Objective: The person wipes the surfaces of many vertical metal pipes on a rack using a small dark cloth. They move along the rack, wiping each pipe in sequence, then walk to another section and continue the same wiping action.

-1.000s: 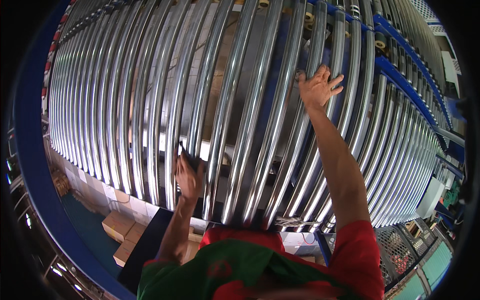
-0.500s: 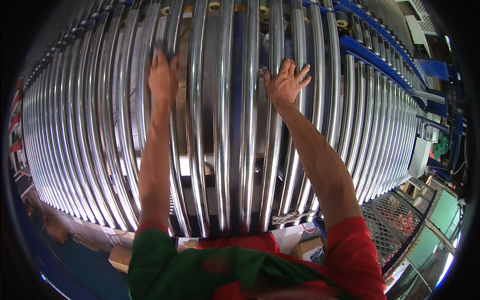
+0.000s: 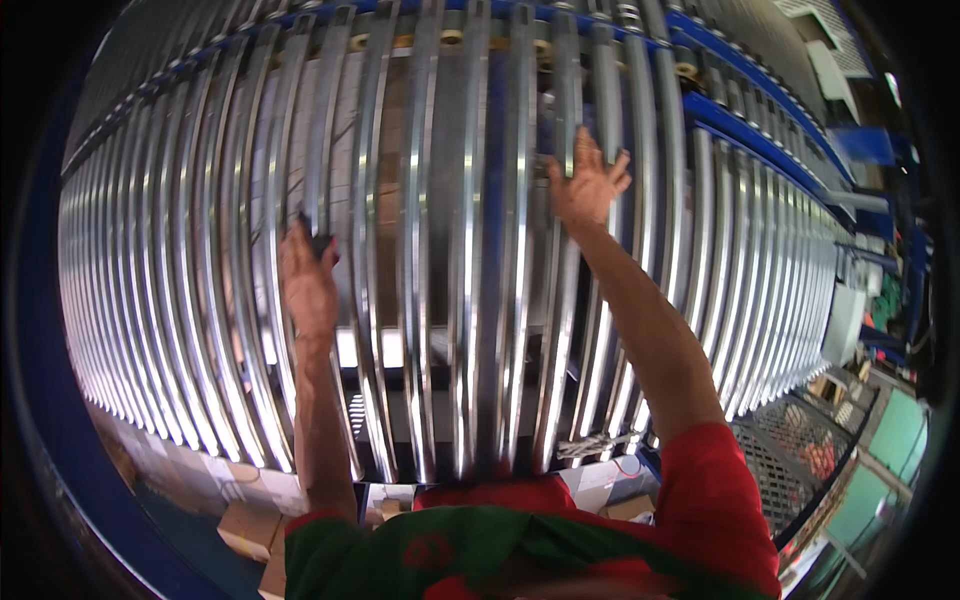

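Long shiny metal tubes lie side by side, running from near me toward the far side. My left hand is on a tube left of the middle, its fingers closed around a small dark pad; blur and the fingers hide most of the pad's shape. Farther off and to the right, my right hand has its fingers spread over another tube. Nothing shows in that hand.
Blue frame rails cross at the far right, with more tubes beyond. Cardboard boxes stand low at the left. A dark metal mesh is at the lower right. Some thin cord lies at the tubes' near ends.
My left hand has slid toward me along the tubes with the dark pad. My right hand has shifted slightly nearer and stays spread. The whole view has tilted a little.
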### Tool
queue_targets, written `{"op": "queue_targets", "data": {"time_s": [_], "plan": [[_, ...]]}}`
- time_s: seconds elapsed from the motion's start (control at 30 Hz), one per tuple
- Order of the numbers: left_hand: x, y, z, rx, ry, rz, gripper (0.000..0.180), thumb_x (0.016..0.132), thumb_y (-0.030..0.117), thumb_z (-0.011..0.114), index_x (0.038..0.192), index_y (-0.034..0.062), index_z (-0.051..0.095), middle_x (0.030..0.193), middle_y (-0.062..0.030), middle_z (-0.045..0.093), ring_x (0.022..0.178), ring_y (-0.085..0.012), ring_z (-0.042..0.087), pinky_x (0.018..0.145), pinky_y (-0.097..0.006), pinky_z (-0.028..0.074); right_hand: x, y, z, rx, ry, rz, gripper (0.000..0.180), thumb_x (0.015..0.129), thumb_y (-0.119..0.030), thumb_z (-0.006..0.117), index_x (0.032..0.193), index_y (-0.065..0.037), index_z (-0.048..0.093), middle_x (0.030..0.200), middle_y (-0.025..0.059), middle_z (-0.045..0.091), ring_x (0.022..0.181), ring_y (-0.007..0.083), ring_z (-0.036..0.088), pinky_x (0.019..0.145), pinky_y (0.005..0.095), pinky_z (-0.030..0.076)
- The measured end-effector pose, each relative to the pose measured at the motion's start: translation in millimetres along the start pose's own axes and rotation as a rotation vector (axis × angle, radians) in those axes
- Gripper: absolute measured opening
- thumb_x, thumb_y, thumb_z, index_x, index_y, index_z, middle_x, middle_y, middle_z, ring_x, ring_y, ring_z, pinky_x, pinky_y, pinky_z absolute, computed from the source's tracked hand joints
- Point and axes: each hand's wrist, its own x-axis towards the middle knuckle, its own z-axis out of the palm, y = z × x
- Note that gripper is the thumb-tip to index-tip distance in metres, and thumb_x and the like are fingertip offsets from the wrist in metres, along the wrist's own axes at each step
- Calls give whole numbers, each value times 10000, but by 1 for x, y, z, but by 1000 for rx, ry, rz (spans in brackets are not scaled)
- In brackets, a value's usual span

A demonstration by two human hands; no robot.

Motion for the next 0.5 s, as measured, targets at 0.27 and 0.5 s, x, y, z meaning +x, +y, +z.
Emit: {"op": "queue_targets", "data": {"time_s": [0.27, 0.5], "plan": [[214, 34, 54, -1, 40, 93, 700, 1019, 403, 614, 1420, -139, 427, 1246, -335, 623, 1187, -475, 610, 1032, -522, 495, -1, 1, 7, 59, 66, 11, 819, 959, -538, 629, 1632, -187, 321, 1560, 127, 498, 1534, 533, 138, 1224, 681, 71], [429, 60, 123, 295, 297, 402, 760, 999, 386, 594, 1494, -141, 362, 1443, -322, 497, 1355, -450, 476, 1141, -479, 397, 1, 0, 7, 65, 51, 34, 801, 964, -501, 637, 1625, -165, 334, 1569, 149, 480, 1537, 530, 126, 1215, 707, 69]]}}
